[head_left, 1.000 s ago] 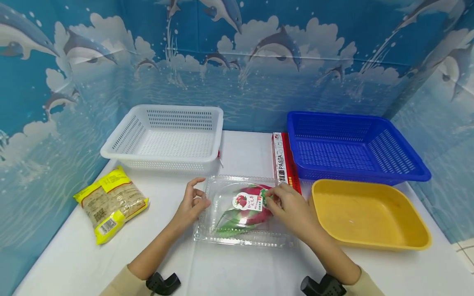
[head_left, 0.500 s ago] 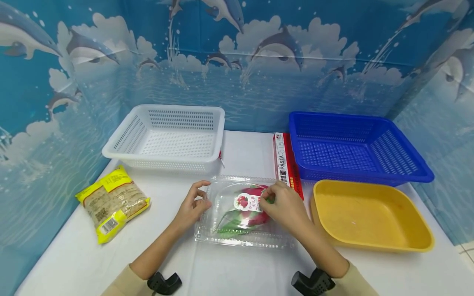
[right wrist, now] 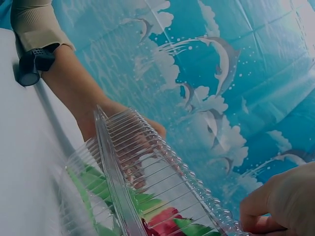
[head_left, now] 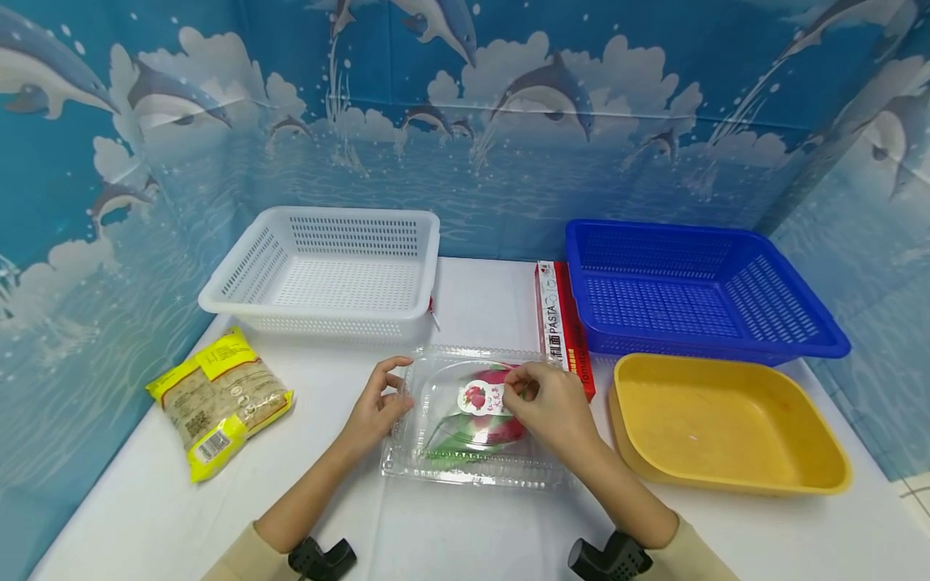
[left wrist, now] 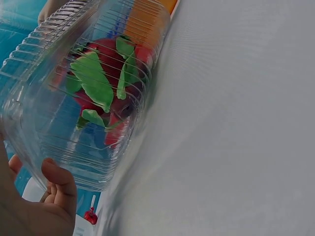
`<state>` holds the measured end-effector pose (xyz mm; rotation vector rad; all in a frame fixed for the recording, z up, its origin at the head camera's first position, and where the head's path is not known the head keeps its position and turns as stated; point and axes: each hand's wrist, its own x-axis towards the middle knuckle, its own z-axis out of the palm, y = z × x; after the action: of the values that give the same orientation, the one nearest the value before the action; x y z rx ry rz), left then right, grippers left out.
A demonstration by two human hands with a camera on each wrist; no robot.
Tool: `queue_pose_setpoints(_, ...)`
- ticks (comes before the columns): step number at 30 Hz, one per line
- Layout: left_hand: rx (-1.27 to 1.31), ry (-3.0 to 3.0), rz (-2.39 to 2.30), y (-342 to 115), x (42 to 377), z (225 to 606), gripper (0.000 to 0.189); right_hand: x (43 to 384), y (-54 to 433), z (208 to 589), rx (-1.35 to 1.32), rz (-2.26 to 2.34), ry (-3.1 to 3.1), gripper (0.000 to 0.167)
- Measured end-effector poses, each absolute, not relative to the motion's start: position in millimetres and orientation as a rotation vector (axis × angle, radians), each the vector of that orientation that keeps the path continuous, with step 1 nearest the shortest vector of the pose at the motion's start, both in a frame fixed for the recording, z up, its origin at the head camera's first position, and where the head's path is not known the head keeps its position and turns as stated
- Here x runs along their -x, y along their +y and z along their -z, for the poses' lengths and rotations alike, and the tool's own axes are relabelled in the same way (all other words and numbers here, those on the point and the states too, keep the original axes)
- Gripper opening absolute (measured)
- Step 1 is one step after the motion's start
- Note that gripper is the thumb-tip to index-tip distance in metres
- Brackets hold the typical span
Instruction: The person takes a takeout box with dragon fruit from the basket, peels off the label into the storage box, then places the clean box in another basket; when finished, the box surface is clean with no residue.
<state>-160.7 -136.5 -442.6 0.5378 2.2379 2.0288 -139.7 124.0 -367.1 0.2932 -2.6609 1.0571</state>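
A clear plastic clamshell box lies on the white tabletop in front of me, with a red and green dragon fruit inside. On its lid is a white label with a red fruit picture. My left hand holds the box's left edge, the thumb at its corner in the left wrist view. Over the lid, the right hand pinches the label's right end between thumb and forefinger, and that end is hidden by the fingers. In the right wrist view, the right hand is only partly seen.
A white basket stands at the back left and a blue basket at the back right. A red pasta pack lies beside the blue one. The yellow tub is close to my right forearm. At left lies a yellow-ended bag.
My right hand has moved left along the lid with the label's right end, and less of the label shows. The left hand and the box stay in place.
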Motion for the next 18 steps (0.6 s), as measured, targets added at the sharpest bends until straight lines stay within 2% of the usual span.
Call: queue_pose_setpoints(18, -0.552, 2.256, -2.031, -136.9, 161.9, 445.8, 0.055, 139.3, 122.6, 369.3, -0.379, -1.074, -2.476, 0.009)
